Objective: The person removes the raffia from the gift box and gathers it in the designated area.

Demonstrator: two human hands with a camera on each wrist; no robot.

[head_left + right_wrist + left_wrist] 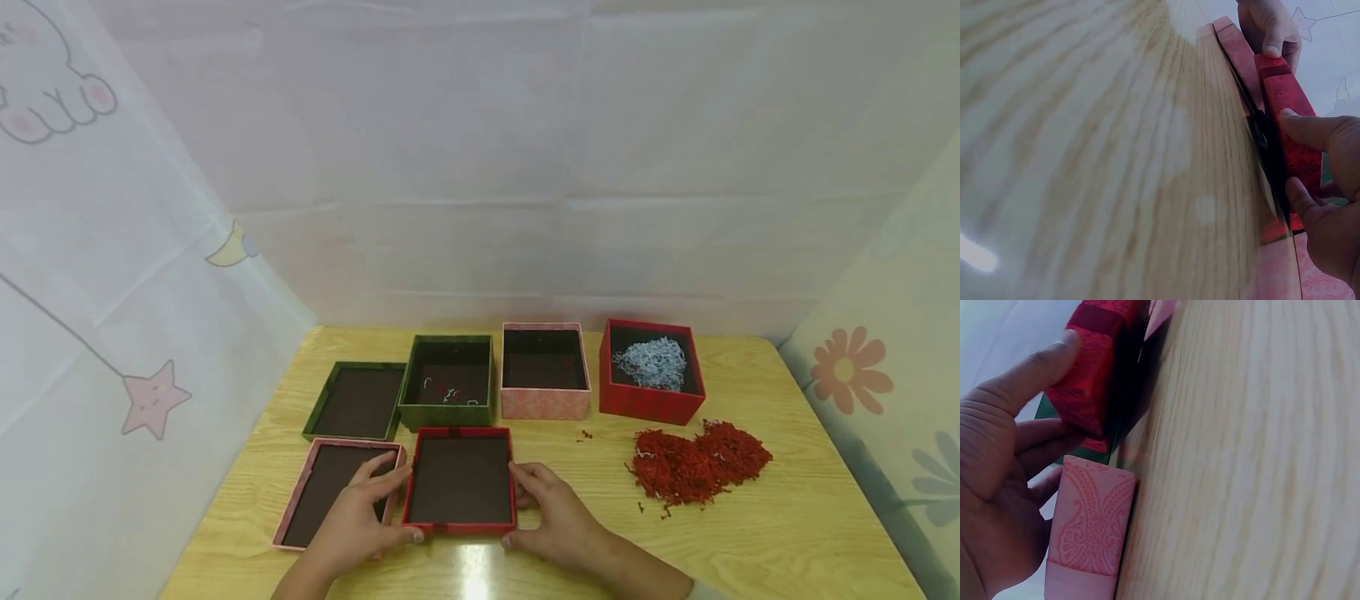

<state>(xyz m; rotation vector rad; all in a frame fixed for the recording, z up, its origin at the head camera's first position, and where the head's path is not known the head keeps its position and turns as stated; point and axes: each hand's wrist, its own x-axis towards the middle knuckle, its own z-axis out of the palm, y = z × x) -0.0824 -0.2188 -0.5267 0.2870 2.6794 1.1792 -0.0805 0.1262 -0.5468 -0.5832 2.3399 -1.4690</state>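
Note:
A square red box lid (461, 480), dark inside and turned hollow side up, is held between both hands in front of the person. My left hand (360, 515) grips its left side, thumb at the near corner and fingers along the edge. At the right side, my right hand (558, 517) holds it with the thumb on the near corner. In the right wrist view, a dark gap shows beneath the red lid (1294, 103), over the table. Beside it lies a pink patterned lid (1091, 519), partly covered by the left hand in the head view.
Behind stand a green box (446, 414) with a few paper scraps, a pink box (545, 405), and a red box (651, 405) holding pale blue shredded paper (654, 363). A green lid (356, 404) lies back left. Red shredded paper (686, 467) is heaped on the right of the wooden table (795, 533).

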